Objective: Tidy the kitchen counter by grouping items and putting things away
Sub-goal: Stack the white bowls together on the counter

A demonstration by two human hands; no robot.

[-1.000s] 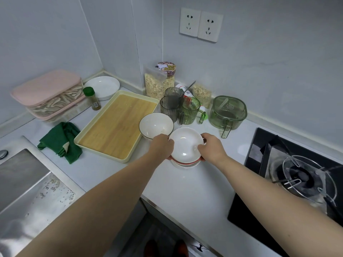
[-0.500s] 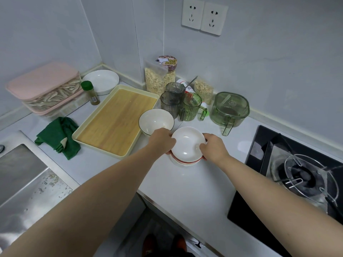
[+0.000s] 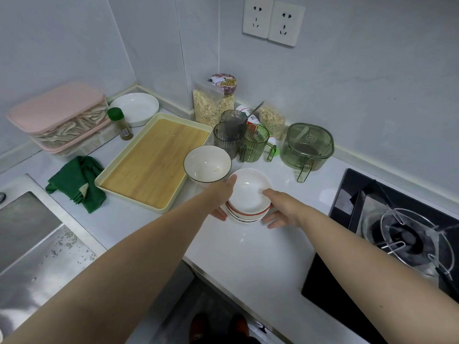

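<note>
Both left hand and right hand clasp half-hidden stacked bowls.

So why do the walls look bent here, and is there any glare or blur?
Head view: the wide-angle lens bends the wall lines and enlarges the forearms nearest it; light is soft and even, with faint shadow under the stacked bowls held by the left hand and right hand; a pale sheen on the sink; the centre is sharp.

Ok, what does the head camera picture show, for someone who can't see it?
A left hand and right hand grip a stack of bowls at a white counter. Behind it sit another bowl, a tray and green cups; a stove is to the right.
</note>
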